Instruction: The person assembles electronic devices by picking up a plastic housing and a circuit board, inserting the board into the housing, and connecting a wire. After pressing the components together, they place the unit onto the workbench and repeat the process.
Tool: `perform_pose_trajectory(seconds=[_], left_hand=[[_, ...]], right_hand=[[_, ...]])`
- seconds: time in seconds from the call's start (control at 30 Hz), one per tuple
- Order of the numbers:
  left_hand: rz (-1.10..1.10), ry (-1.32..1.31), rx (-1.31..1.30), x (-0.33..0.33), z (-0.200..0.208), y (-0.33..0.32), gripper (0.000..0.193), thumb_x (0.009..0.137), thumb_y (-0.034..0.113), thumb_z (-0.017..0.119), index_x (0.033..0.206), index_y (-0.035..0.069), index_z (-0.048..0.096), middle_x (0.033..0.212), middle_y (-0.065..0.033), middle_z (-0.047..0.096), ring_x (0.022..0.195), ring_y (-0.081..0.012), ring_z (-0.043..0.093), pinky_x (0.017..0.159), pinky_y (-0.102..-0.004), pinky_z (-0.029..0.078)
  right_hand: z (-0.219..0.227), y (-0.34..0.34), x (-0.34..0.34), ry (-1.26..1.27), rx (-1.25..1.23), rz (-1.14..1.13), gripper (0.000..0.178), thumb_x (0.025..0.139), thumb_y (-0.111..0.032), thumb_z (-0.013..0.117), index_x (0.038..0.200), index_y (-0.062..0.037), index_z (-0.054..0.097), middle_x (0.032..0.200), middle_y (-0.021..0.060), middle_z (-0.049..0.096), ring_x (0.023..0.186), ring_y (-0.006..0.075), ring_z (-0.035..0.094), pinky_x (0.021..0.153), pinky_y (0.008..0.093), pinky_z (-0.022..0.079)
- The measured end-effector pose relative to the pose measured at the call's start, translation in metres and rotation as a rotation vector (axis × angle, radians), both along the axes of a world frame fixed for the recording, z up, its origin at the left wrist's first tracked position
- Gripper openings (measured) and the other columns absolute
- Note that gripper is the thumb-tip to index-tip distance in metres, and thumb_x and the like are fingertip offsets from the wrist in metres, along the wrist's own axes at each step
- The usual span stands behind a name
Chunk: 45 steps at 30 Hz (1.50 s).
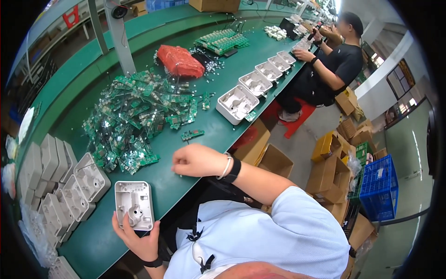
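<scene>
My left hand [141, 240] grips the near end of a white plastic housing [147, 204], thumb on one side and fingers over the rim. The open housing shows moulded posts and a round fitting inside. My right hand [197, 160] hovers by the table's front edge, its fingers curled together; whatever they may hold is hidden. Just beyond it lies a single green circuit board [192, 134]. A big heap of small green circuit boards with wires [139, 111] spreads over the table past both hands.
Stacked white housings [76, 195] crowd the left. Several open housings [237, 103] line the front edge to the right. Farther back are a red bag [180, 61] and board panels [223, 42]. A co-worker [346, 60] sits at the far right; cardboard boxes [329, 179] stand on the floor.
</scene>
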State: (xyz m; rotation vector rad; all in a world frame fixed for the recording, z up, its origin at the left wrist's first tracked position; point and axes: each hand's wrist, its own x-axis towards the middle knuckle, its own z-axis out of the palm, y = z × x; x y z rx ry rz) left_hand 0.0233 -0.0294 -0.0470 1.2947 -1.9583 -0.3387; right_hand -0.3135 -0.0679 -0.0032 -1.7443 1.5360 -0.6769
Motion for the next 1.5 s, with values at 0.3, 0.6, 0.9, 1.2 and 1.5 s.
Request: perform_pose_trajectory(seconds=[0.3,0.6,0.9,1.2,1.5], left_hand=[[-0.034,0.009,0.023,0.001,0.009,0.000,0.090,0.067,0.021,0.096,0.144,0.004,0.052,0.161,-0.0234,0.037,0.145,-0.0470,0.043,0.117,-0.0549,0.039],[0.080,0.244,0.105,-0.012,0.013,0.008,0.122,0.059,0.020,0.102,0.158,0.004,0.032,0.159,-0.0217,0.038,0.146,-0.0415,0.043,0.121,-0.0520,0.036],[0.038,0.370,0.194,-0.003,0.012,0.007,0.125,0.063,0.003,0.094,0.166,0.004,0.023,0.160,-0.0200,0.037,0.149,-0.0345,0.040,0.126,-0.0457,0.028],[0.015,0.449,0.176,-0.009,0.008,0.009,0.120,0.066,0.002,0.090,0.166,0.006,0.024,0.160,-0.0196,0.038,0.149,-0.0349,0.040,0.126,-0.0456,0.027],[-0.003,0.404,0.217,-0.004,0.012,0.004,0.121,0.062,0.009,0.094,0.164,0.002,0.029,0.161,-0.0175,0.037,0.149,-0.0338,0.041,0.126,-0.0456,0.029]], right_hand=[[-0.017,0.032,-0.022,-0.915,0.258,-0.371,0.024,0.100,-0.011,0.072,0.122,-0.0074,0.064,0.099,0.0037,0.075,0.074,0.0127,0.068,0.063,0.0261,0.053],[-0.023,0.013,-0.021,-1.681,0.576,-0.192,0.016,0.104,-0.008,0.069,0.120,-0.0082,0.065,0.115,0.0052,0.073,0.098,0.0155,0.074,0.074,0.0245,0.060],[-0.027,0.000,0.008,-1.508,0.111,-0.166,0.012,0.104,-0.006,0.067,0.116,-0.0046,0.068,0.121,0.0103,0.073,0.111,0.0223,0.074,0.085,0.0291,0.062],[-0.027,0.006,0.011,-1.520,0.215,-0.239,0.014,0.105,-0.011,0.068,0.115,-0.0009,0.068,0.116,0.0115,0.074,0.105,0.0206,0.076,0.086,0.0302,0.064],[-0.037,0.005,0.003,-1.628,0.204,-0.328,0.014,0.106,-0.012,0.067,0.118,-0.0046,0.070,0.118,0.0107,0.075,0.111,0.0213,0.074,0.090,0.0312,0.062]])
